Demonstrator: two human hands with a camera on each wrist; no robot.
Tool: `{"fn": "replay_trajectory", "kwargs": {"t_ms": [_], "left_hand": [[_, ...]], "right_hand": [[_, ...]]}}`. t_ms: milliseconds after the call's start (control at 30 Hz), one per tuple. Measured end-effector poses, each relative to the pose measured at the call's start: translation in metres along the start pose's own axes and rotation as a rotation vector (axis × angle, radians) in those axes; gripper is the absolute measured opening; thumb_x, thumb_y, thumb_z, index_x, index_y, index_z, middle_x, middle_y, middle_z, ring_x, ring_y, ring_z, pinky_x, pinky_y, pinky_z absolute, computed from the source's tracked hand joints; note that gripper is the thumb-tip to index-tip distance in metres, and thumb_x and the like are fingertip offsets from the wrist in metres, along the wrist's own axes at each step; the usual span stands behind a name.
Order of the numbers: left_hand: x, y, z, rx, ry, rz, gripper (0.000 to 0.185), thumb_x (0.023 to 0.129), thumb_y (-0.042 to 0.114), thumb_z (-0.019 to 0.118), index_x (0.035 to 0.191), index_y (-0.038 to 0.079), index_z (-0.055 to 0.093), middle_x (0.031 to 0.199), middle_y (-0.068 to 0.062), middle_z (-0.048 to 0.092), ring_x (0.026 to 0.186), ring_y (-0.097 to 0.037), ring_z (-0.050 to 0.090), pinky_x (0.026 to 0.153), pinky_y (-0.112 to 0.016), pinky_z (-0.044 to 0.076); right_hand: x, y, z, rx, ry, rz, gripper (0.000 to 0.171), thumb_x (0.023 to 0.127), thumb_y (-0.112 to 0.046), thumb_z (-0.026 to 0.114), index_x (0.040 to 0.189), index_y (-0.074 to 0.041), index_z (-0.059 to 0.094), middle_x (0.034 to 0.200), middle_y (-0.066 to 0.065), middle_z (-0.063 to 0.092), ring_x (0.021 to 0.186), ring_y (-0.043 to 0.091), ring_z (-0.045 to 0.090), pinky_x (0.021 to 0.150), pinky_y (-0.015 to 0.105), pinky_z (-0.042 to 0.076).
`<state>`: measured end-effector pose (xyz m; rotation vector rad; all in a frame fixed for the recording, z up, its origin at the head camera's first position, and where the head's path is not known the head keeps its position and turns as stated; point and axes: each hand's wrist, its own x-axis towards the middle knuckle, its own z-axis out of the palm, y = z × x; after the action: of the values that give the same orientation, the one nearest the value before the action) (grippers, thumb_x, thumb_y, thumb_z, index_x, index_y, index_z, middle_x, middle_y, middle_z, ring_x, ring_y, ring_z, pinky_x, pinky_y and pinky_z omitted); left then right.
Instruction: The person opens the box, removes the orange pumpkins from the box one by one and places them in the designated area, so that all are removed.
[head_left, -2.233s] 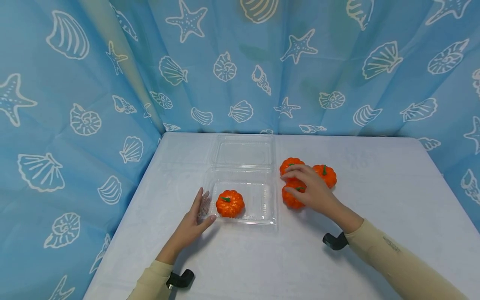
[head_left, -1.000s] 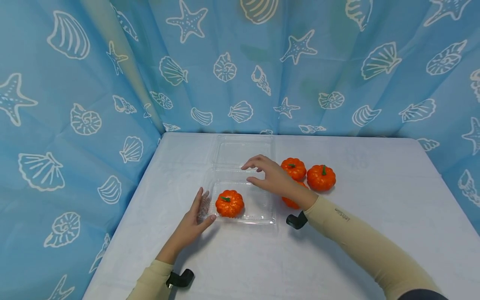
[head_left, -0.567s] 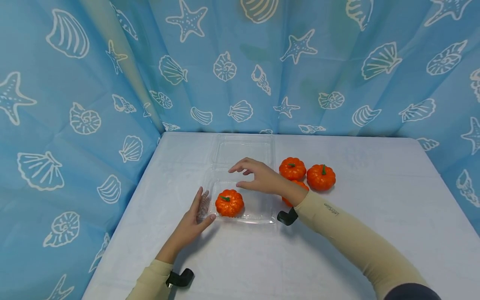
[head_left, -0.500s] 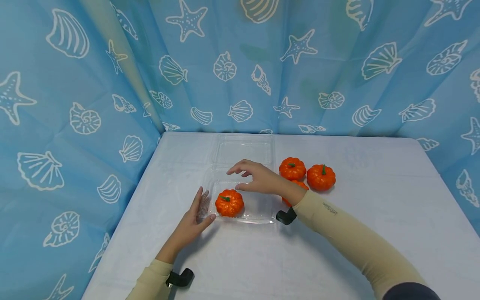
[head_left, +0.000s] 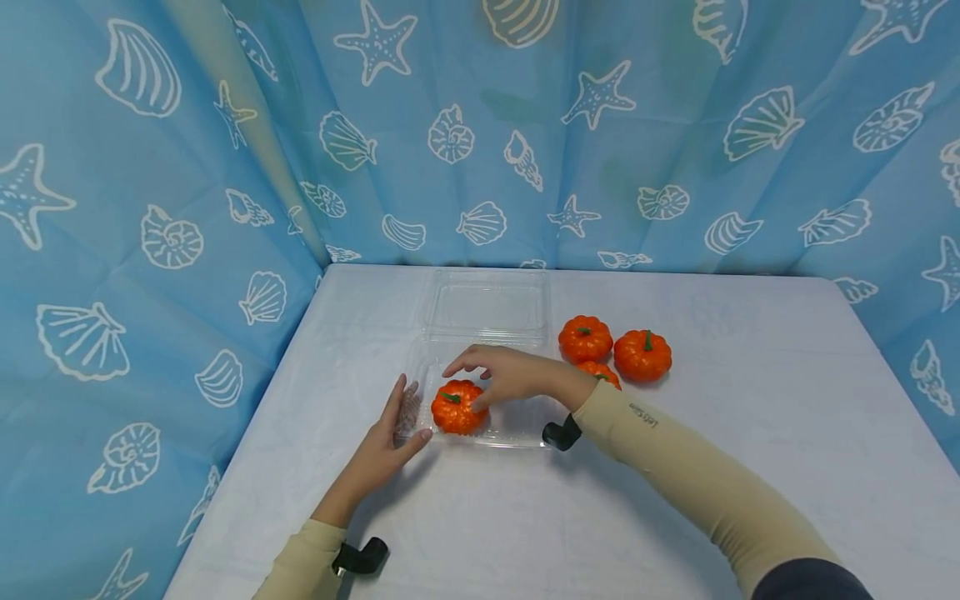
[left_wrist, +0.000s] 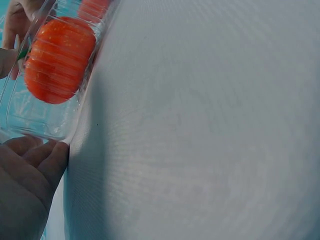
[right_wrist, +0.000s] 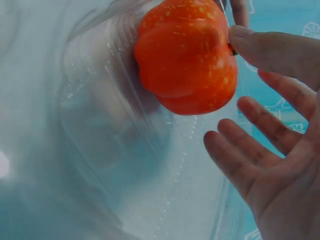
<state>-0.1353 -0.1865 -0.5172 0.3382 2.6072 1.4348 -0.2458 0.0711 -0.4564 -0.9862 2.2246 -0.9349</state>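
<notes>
A small orange pumpkin [head_left: 452, 414] with a green stem sits in the left part of a clear plastic clamshell container [head_left: 527, 427]. My right hand [head_left: 512, 372] reaches over it from the right, thumb and fingers spread apart. In the right wrist view the thumb [right_wrist: 275, 50] is close to the pumpkin [right_wrist: 185, 60] by its stem, and the other fingers stand off it; contact is unclear. My left hand [head_left: 377, 460] rests against the container's left side with straight fingers. The left wrist view shows its fingertips at the container wall [left_wrist: 42, 125].
The container's lid [head_left: 487, 304] lies folded back behind it. Right of the container are three more pumpkins on the white-covered table [head_left: 675, 500]: one [head_left: 586, 339] at the back, one [head_left: 642, 356] to the right, one [head_left: 602, 374] partly behind the right forearm. A shell-patterned blue curtain [head_left: 480, 150] borders the table.
My right hand has left the pumpkins on the right, moved left over the container without holding anything, and lowered to the pumpkin inside. The left hand has stayed in place.
</notes>
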Motion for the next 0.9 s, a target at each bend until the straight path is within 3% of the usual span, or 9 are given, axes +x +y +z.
{"fn": "replay_trajectory", "kwargs": {"t_ms": [167, 400, 900], "left_hand": [[0.001, 0.001, 0.001, 0.003, 0.001, -0.011, 0.095, 0.097, 0.032, 0.069, 0.165, 0.016, 0.006, 0.166, -0.012, 0.027, 0.151, -0.036, 0.028, 0.119, -0.06, 0.022], [0.0, 0.001, 0.001, 0.008, 0.008, -0.004, 0.094, 0.097, 0.033, 0.069, 0.165, 0.015, 0.006, 0.165, -0.013, 0.028, 0.151, -0.037, 0.027, 0.119, -0.061, 0.022], [0.0, -0.002, 0.002, 0.0, 0.017, 0.017, 0.093, 0.098, 0.027, 0.069, 0.165, 0.014, 0.006, 0.166, -0.012, 0.028, 0.152, -0.036, 0.025, 0.12, -0.06, 0.021]], "right_hand": [[0.0, -0.001, 0.003, -0.023, -0.038, 0.027, 0.056, 0.086, -0.012, 0.082, 0.138, -0.023, 0.063, 0.139, -0.003, 0.057, 0.128, 0.019, 0.053, 0.106, 0.038, 0.049], [-0.002, 0.001, 0.006, -0.014, -0.067, 0.035, 0.057, 0.086, -0.006, 0.081, 0.137, -0.022, 0.062, 0.138, -0.002, 0.058, 0.124, 0.02, 0.056, 0.104, 0.035, 0.051], [-0.017, 0.018, -0.003, -0.055, 0.048, 0.08, 0.053, 0.087, -0.01, 0.081, 0.135, -0.023, 0.063, 0.136, -0.003, 0.058, 0.123, 0.018, 0.056, 0.103, 0.035, 0.052]]}}
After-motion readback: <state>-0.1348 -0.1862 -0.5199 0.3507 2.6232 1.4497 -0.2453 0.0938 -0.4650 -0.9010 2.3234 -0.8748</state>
